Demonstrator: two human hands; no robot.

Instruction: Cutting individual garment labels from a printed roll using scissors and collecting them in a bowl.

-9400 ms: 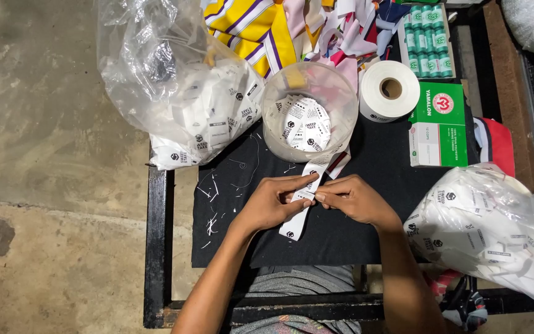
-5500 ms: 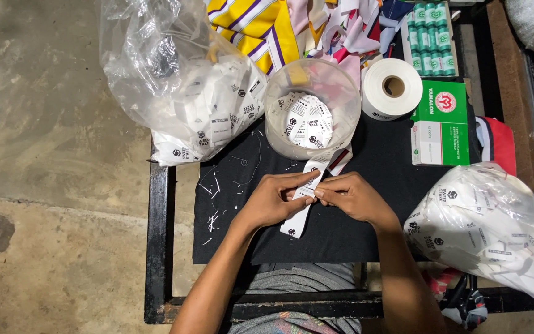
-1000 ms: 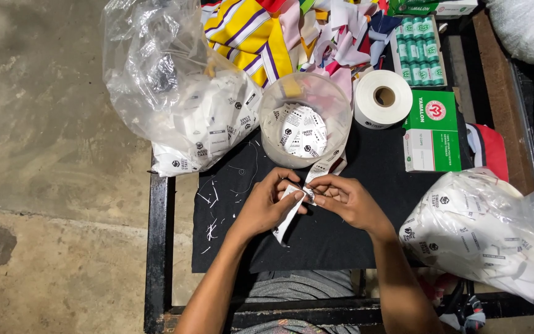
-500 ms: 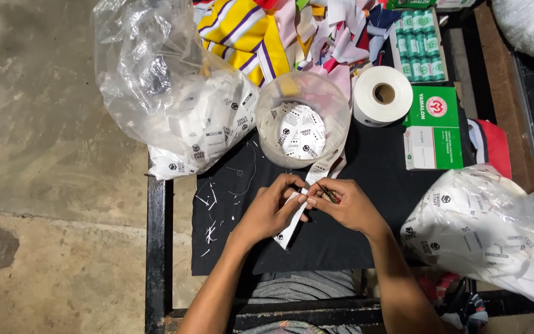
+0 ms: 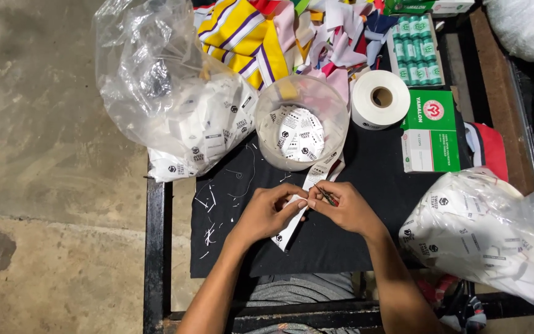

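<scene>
My left hand [image 5: 267, 213] pinches a strip of white printed labels [image 5: 292, 219] that runs from below my fingers up toward a clear plastic tub [image 5: 301, 127]. My right hand [image 5: 344, 207] meets it at the strip and holds a thin dark metal tool [image 5: 326, 196] against the labels. The tub holds several loose white labels. Both hands work over a black cloth [image 5: 335, 244] spread on the table.
A clear bag of white labels [image 5: 174, 105] lies at the left, another bag [image 5: 495, 238] at the right. Behind are a white tape roll [image 5: 378, 99], a green and white box [image 5: 431, 133], green spools [image 5: 418, 49] and striped fabric scraps [image 5: 261, 37]. White thread bits [image 5: 208, 216] litter the cloth.
My hands have stayed together on the label strip with only small finger shifts. The view has drifted slightly, so the table contents sit a little lower in the frame.
</scene>
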